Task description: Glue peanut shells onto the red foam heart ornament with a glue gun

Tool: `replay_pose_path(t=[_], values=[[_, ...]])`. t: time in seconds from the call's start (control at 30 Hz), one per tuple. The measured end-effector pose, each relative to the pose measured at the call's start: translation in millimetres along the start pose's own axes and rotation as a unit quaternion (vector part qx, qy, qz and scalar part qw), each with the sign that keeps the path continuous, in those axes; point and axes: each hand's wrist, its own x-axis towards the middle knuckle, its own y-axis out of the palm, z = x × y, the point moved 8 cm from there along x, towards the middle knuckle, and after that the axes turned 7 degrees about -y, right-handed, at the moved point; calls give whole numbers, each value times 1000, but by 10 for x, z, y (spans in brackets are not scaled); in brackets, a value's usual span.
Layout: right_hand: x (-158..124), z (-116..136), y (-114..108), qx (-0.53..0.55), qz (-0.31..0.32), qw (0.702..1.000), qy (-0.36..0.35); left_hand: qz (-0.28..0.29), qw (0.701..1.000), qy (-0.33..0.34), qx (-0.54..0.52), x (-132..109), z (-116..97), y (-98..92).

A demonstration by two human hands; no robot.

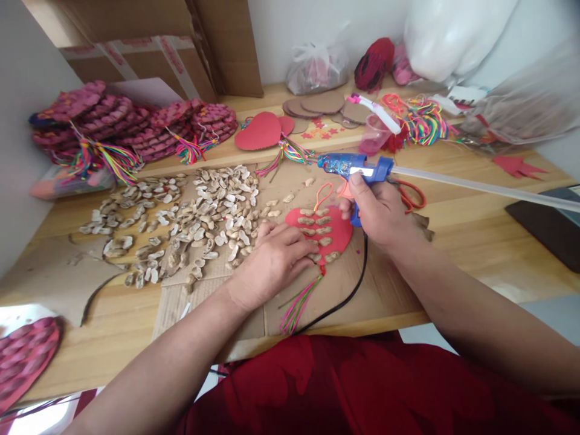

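A red heart-shaped piece [341, 226] lies on the cardboard, with peanut shells [323, 231] in two columns down its middle. An orange loop rises from its top, and a pink-and-green tassel [299, 305] hangs at its lower tip. My left hand [283, 257] rests over the heart's left side, fingers bent together, tips on a peanut shell partly hidden beneath them. My right hand [378, 208] grips a blue hot glue gun [342, 163] above the heart's right side, nozzle pointing left. A long clear glue stick [480, 184] sticks out of its back.
Loose peanut shells [222, 205] spread across the left of the cardboard [348, 314]. Stacked pink shell-covered hearts [136, 127] stand at the back left. Behind the gun lie another red heart [258, 132] and colourful tassels [421, 121]. Orange-handled scissors [413, 194] and a dark phone [548, 223] are at right.
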Motion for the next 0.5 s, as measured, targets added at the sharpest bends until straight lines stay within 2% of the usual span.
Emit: replay_pose_path(t=[0.5], values=[[-16,69,12,1,-2,1000,0,14,995,37,89,-10,-70,47]])
